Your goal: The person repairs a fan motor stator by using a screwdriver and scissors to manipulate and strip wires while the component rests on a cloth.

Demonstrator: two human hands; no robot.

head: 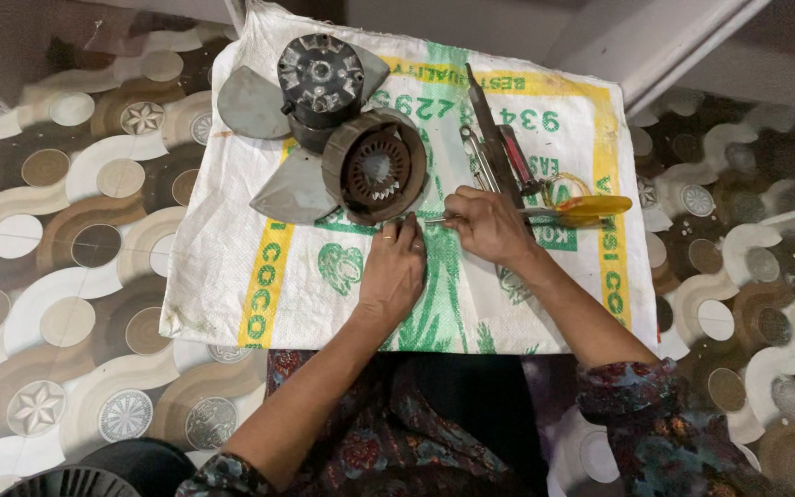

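Note:
A round brown motor stator (375, 166) with a hollow toothed core lies on a white woven sack (305, 276) spread on the floor. My left hand (394, 267) rests just below it, fingertips pinching something small at the stator's lower edge. My right hand (487, 224) is closed around a thin metal tool whose tip points left toward the left fingertips. Behind the stator sits a grey fan hub (321, 78) with grey blades (252, 101).
Long metal tools (494, 147) and a dark-handled one lie right of the stator. A yellow-handled tool (586, 210) lies just beyond my right hand. Patterned brown floor surrounds the sack. A dark fan grille (71, 482) shows at the bottom left.

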